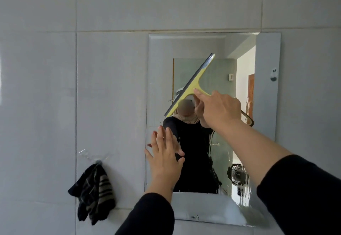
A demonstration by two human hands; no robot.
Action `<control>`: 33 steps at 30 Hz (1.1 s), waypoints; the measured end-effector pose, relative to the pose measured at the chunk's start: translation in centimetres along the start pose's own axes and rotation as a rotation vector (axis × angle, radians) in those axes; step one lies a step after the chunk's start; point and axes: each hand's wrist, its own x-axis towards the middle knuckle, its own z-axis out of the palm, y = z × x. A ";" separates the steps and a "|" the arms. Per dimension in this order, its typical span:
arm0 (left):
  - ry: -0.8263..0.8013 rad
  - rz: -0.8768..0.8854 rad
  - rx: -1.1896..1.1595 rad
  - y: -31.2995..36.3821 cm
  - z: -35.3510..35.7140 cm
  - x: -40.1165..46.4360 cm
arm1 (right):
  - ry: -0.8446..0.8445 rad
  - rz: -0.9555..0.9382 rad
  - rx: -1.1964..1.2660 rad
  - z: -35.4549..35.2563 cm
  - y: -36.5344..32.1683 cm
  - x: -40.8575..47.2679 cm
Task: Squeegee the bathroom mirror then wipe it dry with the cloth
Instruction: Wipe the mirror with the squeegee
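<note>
One tiled wall (110,13) fills the view, pale grey. On it hangs one rectangular mirror (265,105), its lower part streaked with water. Two arms in black sleeves reach toward it. The right hand (219,112) grips the handle of one yellow squeegee (191,85), index finger stretched along the handle; the blade lies tilted against the glass near the mirror's middle. The left hand (165,156) is spread flat, fingers apart, at the mirror's lower left edge. One dark striped cloth (93,192) hangs from one hook (98,161) on the wall, left of the mirror
</note>
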 end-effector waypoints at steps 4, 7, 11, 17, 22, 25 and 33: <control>0.034 0.026 -0.030 1.0 -0.5 0.7 | -0.034 0.016 0.002 -0.5 2.3 -1.1; 0.065 0.058 -0.052 1.8 -0.7 1.1 | -0.048 0.046 -0.010 -1.0 4.3 -1.8; 0.046 0.069 -0.062 2.3 -0.3 1.4 | -0.062 0.094 -0.027 -0.9 7.1 -2.8; 0.056 0.077 -0.082 2.5 0.5 1.7 | -0.082 0.224 -0.026 -0.3 11.0 -4.3; 0.083 0.111 -0.125 2.2 1.0 1.7 | -0.141 0.365 0.121 0.8 12.3 -6.4; 0.085 0.121 -0.133 1.9 1.2 1.8 | -0.147 0.468 0.290 2.0 11.2 -7.6; 0.063 0.117 -0.120 1.8 1.0 1.8 | -0.110 0.694 0.725 3.5 6.2 -8.2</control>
